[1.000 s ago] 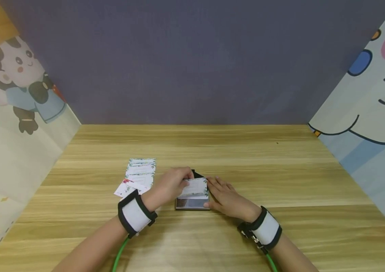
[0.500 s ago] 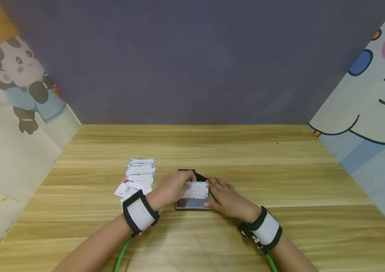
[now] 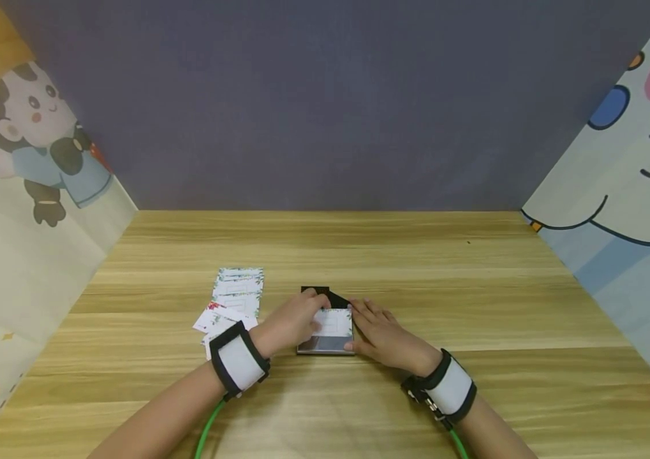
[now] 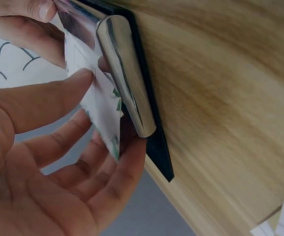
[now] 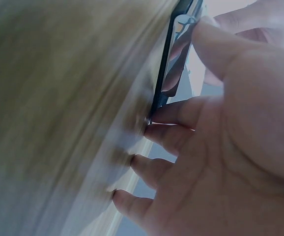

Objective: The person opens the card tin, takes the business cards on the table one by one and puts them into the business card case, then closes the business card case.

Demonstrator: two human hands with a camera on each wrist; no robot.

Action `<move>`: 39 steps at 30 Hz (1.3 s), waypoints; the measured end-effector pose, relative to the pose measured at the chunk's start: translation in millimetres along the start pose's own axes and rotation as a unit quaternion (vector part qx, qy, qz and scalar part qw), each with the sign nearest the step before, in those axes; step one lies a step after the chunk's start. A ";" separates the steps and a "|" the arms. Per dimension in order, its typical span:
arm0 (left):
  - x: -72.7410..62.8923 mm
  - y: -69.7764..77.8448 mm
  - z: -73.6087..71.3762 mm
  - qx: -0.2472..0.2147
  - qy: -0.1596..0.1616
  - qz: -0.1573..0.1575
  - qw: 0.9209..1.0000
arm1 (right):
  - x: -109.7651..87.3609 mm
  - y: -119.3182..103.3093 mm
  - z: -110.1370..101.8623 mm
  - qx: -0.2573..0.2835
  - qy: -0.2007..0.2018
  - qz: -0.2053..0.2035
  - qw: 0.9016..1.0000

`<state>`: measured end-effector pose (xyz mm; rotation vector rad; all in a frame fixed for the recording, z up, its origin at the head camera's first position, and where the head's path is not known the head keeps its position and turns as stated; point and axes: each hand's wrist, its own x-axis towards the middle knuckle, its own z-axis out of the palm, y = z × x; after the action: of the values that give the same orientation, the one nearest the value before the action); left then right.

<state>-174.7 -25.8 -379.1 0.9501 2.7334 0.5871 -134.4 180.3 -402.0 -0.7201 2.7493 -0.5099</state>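
Observation:
In the head view, a card case (image 3: pixel 325 347) with a shiny metal body and a black flap lies near the middle of the table. A white card (image 3: pixel 337 323) with a leafy printed border is over the case. My left hand (image 3: pixel 291 320) pinches this card at its left side. In the left wrist view, the thumb (image 4: pixel 75 86) lies on the card's face and the other fingers are behind it. My right hand (image 3: pixel 384 339) rests along the case's right side, fingers extended. Its thumb (image 5: pixel 208 42) touches the case's near right edge in the right wrist view.
Left of the case, several leaf-bordered cards (image 3: pixel 236 303) lie overlapped in a column. Other cards (image 3: pixel 222 317), one with a red flower print, fan out below them, partly hidden by the left wristband (image 3: pixel 238 360). A dark wall (image 3: pixel 325 108) stands behind the table.
My left hand and the card have shifted slightly toward me, and the card sits lower over the case. More of the black flap shows. The right hand has stayed in place.

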 end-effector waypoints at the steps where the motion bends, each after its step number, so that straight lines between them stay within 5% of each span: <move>1: -0.2 -0.3 0.6 0.003 -0.003 0.000 1.000 | 0.0 -0.1 0.0 0.000 -0.001 0.000 1.000; 15: -3.7 -0.9 2.4 0.036 -0.026 0.015 0.999 | -0.4 -0.8 -1.5 0.000 0.005 -0.006 1.000; 22: -5.2 -2.7 3.9 0.044 -0.013 0.039 0.998 | -0.5 -0.3 -1.6 -0.003 -0.001 -0.001 1.000; 39: -25.3 -20.1 -13.1 0.000 0.043 0.006 0.999 | -1.5 -1.5 -3.3 0.005 -0.002 0.003 1.000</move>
<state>-170.1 -60.1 -374.7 0.9650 2.8054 0.6443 -133.5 180.7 -398.1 -0.7089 2.7416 -0.5198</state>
